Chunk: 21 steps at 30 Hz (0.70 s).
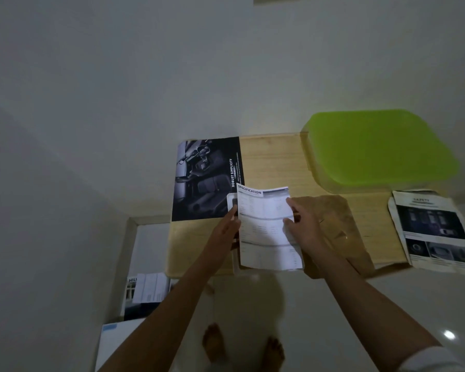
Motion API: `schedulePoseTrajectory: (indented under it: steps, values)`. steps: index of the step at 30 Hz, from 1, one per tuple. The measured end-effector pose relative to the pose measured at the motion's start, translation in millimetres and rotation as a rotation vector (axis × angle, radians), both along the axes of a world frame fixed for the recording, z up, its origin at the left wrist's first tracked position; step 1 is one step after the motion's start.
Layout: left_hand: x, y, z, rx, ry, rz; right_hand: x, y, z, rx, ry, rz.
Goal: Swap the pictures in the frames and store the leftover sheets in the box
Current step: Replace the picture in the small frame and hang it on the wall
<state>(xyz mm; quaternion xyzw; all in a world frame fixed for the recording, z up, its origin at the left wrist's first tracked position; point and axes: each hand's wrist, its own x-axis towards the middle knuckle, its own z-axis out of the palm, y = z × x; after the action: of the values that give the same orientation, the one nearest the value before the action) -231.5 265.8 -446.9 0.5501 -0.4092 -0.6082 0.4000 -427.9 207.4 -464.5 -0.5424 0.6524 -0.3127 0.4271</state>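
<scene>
R hand (pixel 304 226) fingers pinching spec sheet (pixel 266 232) edge, L hand (pixel 226 226) fingers lying straight against it, over worktop (pixel 274 162).

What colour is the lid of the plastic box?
Lime green lid, clearest in the head view.

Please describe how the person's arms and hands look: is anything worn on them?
Both forearms are bare. The left hand and the right hand have no gloves; no ring, watch or bracelet shows. A whitish sleeve appears high on the right arm, at the picture's lower right corner.
</scene>
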Motion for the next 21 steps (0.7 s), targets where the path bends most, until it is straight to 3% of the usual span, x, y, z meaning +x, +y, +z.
schedulePoseTrajectory:
  steps: [4, 9, 17, 21]
  values:
    - [6.1, -3.9, -21.7, 0.057, -0.070, -0.004, -2.4, 1.5, -12.6, 0.006, 0.040, 0.014]
    - [8.1, -7.8, -39.1, -0.006, -0.251, -0.029, -5.9, -0.6, -22.2, 0.011, 0.109, 0.063]
    - [-6.0, -4.5, -46.3, -0.052, -0.471, -0.007, -5.2, -14.8, -30.8, 0.000, 0.324, 0.215]
    - [-13.0, 0.7, -51.7, -0.083, -0.633, -0.020, -5.6, -9.0, -28.9, 0.008, 0.534, 0.275]
